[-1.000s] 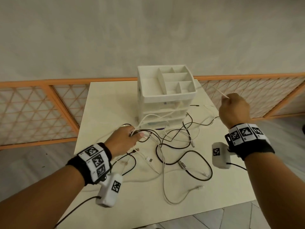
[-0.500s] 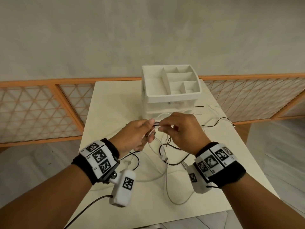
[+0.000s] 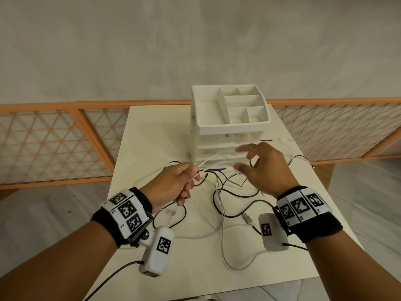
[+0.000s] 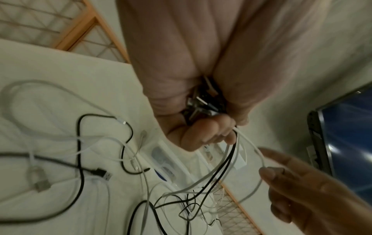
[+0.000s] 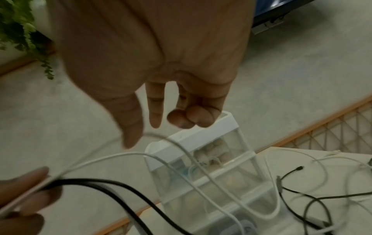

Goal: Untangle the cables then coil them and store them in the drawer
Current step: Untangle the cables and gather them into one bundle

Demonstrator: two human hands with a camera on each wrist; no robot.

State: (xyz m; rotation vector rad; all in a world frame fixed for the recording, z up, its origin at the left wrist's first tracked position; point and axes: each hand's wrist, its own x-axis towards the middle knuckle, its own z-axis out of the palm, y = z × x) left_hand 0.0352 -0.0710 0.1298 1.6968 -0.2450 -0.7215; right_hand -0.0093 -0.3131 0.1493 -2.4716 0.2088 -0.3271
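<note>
A: Where are the cables (image 3: 223, 192) right now?

B: Mostly in a loose tangle of white and black strands on the table (image 3: 152, 131), in front of the drawer unit (image 3: 230, 127) — some trail off to its right side too. A few strands are lifted off the surface.

A: Lifted by which hand?

B: The left hand (image 3: 173, 183). Its fingers are curled round a small bunch of white and black cables, pinched between thumb and fingertips (image 4: 213, 135), and the strands hang down from there to the tangle below.

A: And the right hand (image 3: 267, 168)?

B: It holds nothing. It hovers above the tangle just in front of the drawer unit, fingers spread and only loosely bent. In the right wrist view a white strand arcs just below its thumb; I cannot tell whether they touch.

A: Are the hands close?

B: Near each other, not touching — the held bunch lies between them.

A: The drawers?

B: The unit stands at the far middle of the table, a divided tray on top and clear drawers below. The blur keeps me from saying whether any drawer is pulled out. Through the clear front something pale shows inside the upper drawer.
</note>
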